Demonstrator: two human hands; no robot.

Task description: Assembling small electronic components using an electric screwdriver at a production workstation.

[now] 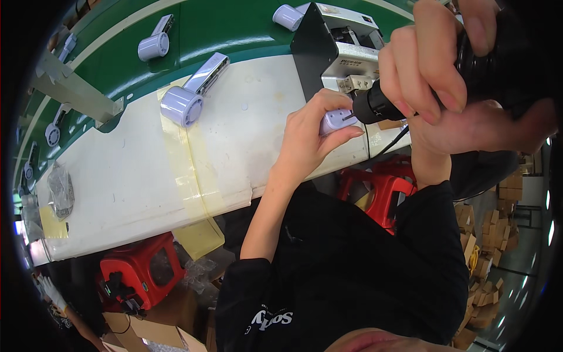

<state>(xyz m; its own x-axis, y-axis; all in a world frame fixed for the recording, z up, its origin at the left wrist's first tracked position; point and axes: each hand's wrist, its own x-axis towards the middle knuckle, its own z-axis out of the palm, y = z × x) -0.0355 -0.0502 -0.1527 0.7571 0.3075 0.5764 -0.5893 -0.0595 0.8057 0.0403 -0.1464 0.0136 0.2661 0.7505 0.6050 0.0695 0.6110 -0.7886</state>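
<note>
My left hand grips a pale lavender plastic part, apparently a handheld fan, near the table's front edge. Closed around a black electric screwdriver, my right hand holds it sideways. The screwdriver's thin bit meets or nearly meets the lavender part; exact contact is too small to tell. Just beyond my hands stands a silver and black screw feeder. A lavender handheld fan lies on the white table, to the left of my left hand.
More fans ride on the green conveyor belt behind the table. A metal post rises at the left, near a plastic-wrapped block. Red stools and cardboard boxes stand below. A gloved hand of another person shows lower left.
</note>
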